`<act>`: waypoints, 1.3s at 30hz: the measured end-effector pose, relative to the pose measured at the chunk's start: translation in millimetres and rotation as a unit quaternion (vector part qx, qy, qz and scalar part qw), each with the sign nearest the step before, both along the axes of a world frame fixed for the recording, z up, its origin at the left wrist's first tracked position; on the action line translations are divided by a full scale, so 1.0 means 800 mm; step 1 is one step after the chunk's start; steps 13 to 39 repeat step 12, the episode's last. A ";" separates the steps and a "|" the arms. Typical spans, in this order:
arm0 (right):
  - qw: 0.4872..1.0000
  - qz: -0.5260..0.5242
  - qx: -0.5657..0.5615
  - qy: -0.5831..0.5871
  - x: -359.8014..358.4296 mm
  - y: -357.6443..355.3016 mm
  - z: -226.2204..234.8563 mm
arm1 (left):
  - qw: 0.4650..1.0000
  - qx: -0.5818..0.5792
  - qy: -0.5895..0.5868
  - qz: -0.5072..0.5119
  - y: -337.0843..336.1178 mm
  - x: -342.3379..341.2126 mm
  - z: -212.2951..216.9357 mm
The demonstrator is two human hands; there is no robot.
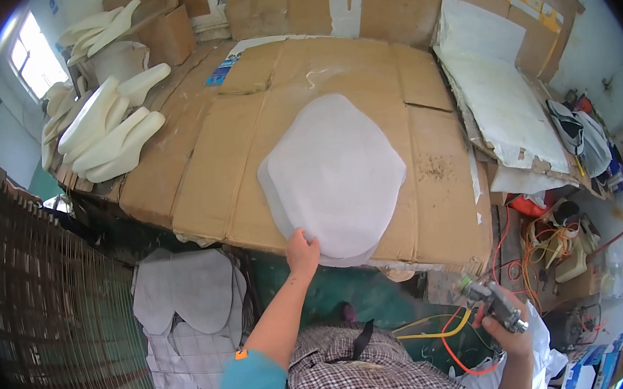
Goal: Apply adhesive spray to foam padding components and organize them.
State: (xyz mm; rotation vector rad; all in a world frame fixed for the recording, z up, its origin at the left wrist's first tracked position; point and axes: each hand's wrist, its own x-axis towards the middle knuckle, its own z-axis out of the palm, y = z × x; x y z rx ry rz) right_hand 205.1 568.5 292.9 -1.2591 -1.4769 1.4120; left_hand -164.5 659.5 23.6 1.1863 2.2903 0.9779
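A large light-grey fabric-covered piece (336,177) with rounded corners lies on the cardboard-topped table (251,193), its near end at the table's front edge. My left hand (303,252) grips its near left edge, thumb and fingers closed on it. Off the table's front right, my right hand (511,331) is wrapped around a metal spray gun (493,303). The nozzle points up and left, and a faint haze shows beside it. A yellow hose (444,329) and an orange hose (450,353) run below the gun.
Cream foam pieces (110,131) are heaped at the table's back left. Grey fabric pieces (186,293) hang or lie stacked below, at left, beside a slatted screen (45,310). A white-covered board (502,108) stands at the right. Tangled hoses (544,239) lie beyond the right corner.
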 end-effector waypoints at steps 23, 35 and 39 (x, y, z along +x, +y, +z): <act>0.990 -0.117 0.083 0.011 0.010 0.052 -0.015 | 0.992 -0.122 -0.009 0.033 0.025 0.002 0.016; 0.990 -0.117 0.083 0.011 0.010 0.052 -0.015 | 0.992 -0.122 -0.009 0.033 0.025 0.002 0.016; 0.990 -0.117 0.083 0.011 0.010 0.052 -0.015 | 0.992 -0.122 -0.009 0.033 0.025 0.002 0.016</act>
